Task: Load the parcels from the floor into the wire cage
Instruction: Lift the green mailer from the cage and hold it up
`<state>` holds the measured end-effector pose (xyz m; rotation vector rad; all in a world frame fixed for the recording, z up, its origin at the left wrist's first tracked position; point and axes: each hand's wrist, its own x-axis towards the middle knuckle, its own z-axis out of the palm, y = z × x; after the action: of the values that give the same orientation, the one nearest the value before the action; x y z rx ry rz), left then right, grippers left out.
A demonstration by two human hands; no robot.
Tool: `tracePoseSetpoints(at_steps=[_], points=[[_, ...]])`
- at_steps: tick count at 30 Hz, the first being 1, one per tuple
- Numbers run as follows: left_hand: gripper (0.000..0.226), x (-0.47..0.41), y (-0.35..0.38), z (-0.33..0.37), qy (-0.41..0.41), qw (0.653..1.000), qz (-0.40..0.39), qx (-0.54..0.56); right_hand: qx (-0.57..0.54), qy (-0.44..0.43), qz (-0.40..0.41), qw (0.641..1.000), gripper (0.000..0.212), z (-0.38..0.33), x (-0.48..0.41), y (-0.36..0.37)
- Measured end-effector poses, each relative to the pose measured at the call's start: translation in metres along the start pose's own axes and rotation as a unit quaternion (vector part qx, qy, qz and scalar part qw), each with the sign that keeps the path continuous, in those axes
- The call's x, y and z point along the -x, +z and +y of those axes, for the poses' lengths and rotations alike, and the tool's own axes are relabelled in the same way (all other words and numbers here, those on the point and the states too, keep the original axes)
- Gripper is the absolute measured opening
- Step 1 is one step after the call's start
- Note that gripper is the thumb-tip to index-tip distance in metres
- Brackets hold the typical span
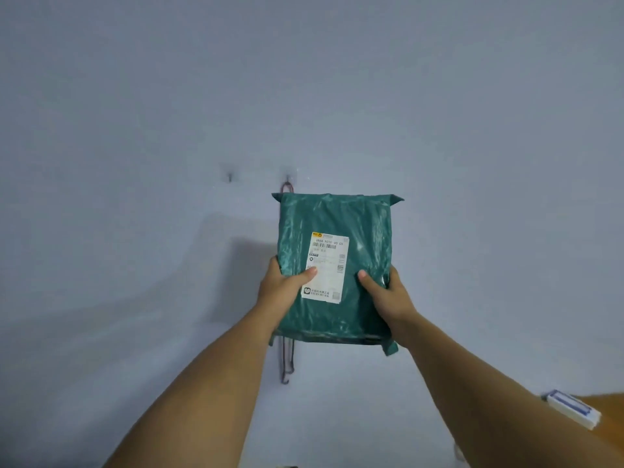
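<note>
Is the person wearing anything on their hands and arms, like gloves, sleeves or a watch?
No. The left hand and the right hand are bare, without gloves or rings that I can see. Both forearms are bare too: no sleeves, watch or wristband show down to the bottom of the picture.

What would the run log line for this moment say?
stage: carrying | object: green parcel, label facing camera | left hand: gripping left edge | right hand: gripping right edge | wire cage: not in view

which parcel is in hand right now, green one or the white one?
The green parcel, held up by the left hand and right hand at its sides. The white parcel with blue stripes lies untouched at lower right.
</note>
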<state>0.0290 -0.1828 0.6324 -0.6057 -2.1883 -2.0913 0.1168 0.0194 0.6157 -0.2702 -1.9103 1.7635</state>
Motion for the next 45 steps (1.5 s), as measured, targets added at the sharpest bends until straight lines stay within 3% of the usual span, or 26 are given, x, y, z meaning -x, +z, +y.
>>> tracePoseSetpoints(at_steps=[7,14,21,28,40,45], points=[[0.054,0.004,-0.136,0.089,0.054,0.994,0.092,-0.026,-0.011,-0.082,-0.073,0.994,0.073,-0.100,0.004,0.118],[0.054,0.024,-0.292,0.044,-0.001,0.986,0.148,-0.076,-0.018,-0.034,-0.152,0.988,0.070,-0.057,0.043,0.269],[0.051,0.012,-0.438,-0.082,-0.053,0.984,0.146,-0.082,0.018,0.056,-0.174,0.983,0.071,0.039,0.061,0.436],[0.063,0.012,-0.571,-0.251,-0.159,0.971,0.154,-0.091,0.037,0.152,-0.167,0.973,0.071,0.184,0.100,0.593],[0.082,0.133,-0.666,-0.507,-0.349,0.917,0.172,-0.085,0.054,0.353,-0.202,0.912,0.070,0.416,0.228,0.697],[0.057,0.184,-0.676,-0.628,-0.436,0.883,0.165,-0.050,0.103,0.421,-0.189,0.881,0.063,0.516,0.274,0.716]])
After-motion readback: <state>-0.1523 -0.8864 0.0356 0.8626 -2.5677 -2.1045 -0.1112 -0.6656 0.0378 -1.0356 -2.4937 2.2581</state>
